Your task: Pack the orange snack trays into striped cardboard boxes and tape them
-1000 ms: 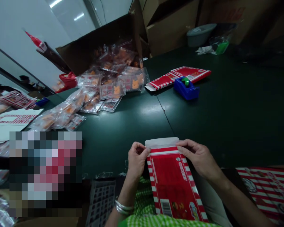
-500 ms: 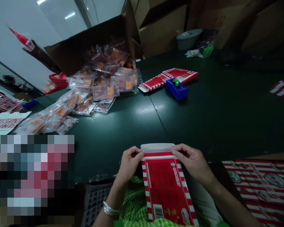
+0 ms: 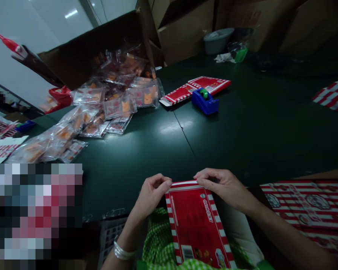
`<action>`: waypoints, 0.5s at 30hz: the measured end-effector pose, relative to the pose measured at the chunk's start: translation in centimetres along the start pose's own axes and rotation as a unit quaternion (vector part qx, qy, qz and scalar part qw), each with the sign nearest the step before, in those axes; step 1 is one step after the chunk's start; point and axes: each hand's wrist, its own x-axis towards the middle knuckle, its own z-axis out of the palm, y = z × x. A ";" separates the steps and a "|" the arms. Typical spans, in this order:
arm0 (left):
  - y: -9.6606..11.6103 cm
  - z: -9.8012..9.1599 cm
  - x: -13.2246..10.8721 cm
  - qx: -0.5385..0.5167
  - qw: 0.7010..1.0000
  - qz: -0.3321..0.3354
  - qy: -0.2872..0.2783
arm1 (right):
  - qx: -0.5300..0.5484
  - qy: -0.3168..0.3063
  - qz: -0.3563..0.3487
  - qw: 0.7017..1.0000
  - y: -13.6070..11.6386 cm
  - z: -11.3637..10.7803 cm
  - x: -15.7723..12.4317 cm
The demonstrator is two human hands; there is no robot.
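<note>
A flat red box (image 3: 195, 225) with red-and-white striped edges rests against my green checked clothing, below the table's front edge. My left hand (image 3: 157, 189) pinches its upper left corner between thumb and fingers. At the upper right corner my right hand (image 3: 215, 183) pinches the box the same way. The top edge between my hands shows a narrow red and white band, and the white flap no longer stands above it. A silver bracelet (image 3: 124, 250) circles my left wrist.
Clear-wrapped packets (image 3: 118, 105) are heaped on the dark green table (image 3: 146, 150), spilling from a carton (image 3: 81, 52). A blue tape dispenser (image 3: 205, 103) touches red boxes (image 3: 180, 93). Striped boxes (image 3: 312, 206) lie at right, a grey tub (image 3: 217, 42) at the back.
The white flap at the top of the box has folded down out of sight. My right hand has moved a little left, nearer my left hand. The view has shifted slightly.
</note>
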 end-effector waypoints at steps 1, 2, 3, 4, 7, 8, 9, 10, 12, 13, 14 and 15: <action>0.0 0.3 0.2 0.005 1.000 0.001 0.006 | -0.003 -0.003 0.009 1.000 -0.2 -0.1 0.2; 0.1 0.5 0.5 0.009 1.000 0.003 0.010 | -0.007 -0.010 0.019 1.000 -0.5 -0.3 0.5; 0.3 0.6 0.8 0.013 1.000 0.005 0.006 | -0.012 -0.019 0.031 0.999 -0.7 -0.5 0.8; 0.5 0.7 1.2 0.017 1.000 0.006 -0.006 | -0.015 -0.031 0.045 0.998 -1.0 -0.8 1.1; 1.3 0.4 2.2 0.020 0.999 0.002 -0.040 | -0.006 -0.051 0.077 0.996 -1.9 -1.2 2.0; 1.5 0.2 2.5 0.017 0.999 0.001 -0.046 | -0.004 -0.047 0.081 0.996 -2.1 -1.1 2.1; 1.6 0.0 2.6 0.014 0.999 0.001 -0.049 | -0.006 -0.039 0.081 0.996 -2.3 -0.9 2.1; 1.7 -0.2 2.7 0.010 0.999 0.003 -0.050 | -0.012 -0.028 0.075 0.997 -2.4 -0.6 2.0; 1.3 -0.5 2.6 0.007 0.999 0.015 -0.041 | -0.028 0.004 0.041 0.999 -2.1 0.2 1.5; 1.0 -0.6 2.4 0.008 0.999 0.022 -0.033 | -0.036 0.021 0.017 0.999 -1.8 0.5 1.0; 0.6 -0.6 2.2 0.010 0.999 0.030 -0.027 | -0.043 0.039 -0.009 0.998 -1.4 0.8 0.6; 0.2 -0.6 1.9 0.012 0.999 0.037 -0.022 | -0.049 0.051 -0.030 0.997 -0.9 1.0 0.1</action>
